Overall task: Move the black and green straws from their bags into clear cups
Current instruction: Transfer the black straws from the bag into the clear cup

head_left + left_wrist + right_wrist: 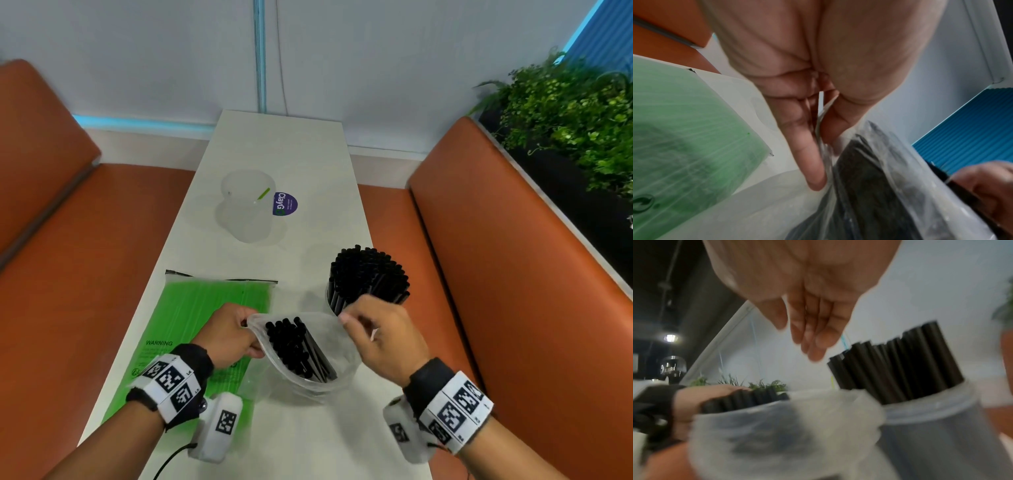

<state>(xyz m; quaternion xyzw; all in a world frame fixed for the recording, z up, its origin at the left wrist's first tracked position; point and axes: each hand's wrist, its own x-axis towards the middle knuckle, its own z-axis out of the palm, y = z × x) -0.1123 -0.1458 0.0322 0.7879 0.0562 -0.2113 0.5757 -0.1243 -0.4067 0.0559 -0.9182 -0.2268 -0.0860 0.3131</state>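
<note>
My left hand [247, 330] pinches the left rim of a clear plastic bag [337, 346] and holds it open; several black straws [296, 346] stand inside. In the left wrist view the bag's edge runs between thumb and fingers [813, 162]. My right hand [346, 320] hovers at the bag's right rim with straight, empty fingers [807, 340]. Just behind it stands a clear cup [931, 426] packed with black straws [368, 274]. The flat bag of green straws [202, 311] lies under my left wrist. A second clear cup [245, 209], farther back, holds one green straw [263, 193].
The narrow white table [318, 164] runs away to a pale wall. Orange bench seats [513, 274] flank it on both sides, and a planter of green foliage [575, 113] sits behind the right one. A purple round sticker [286, 204] lies beside the far cup.
</note>
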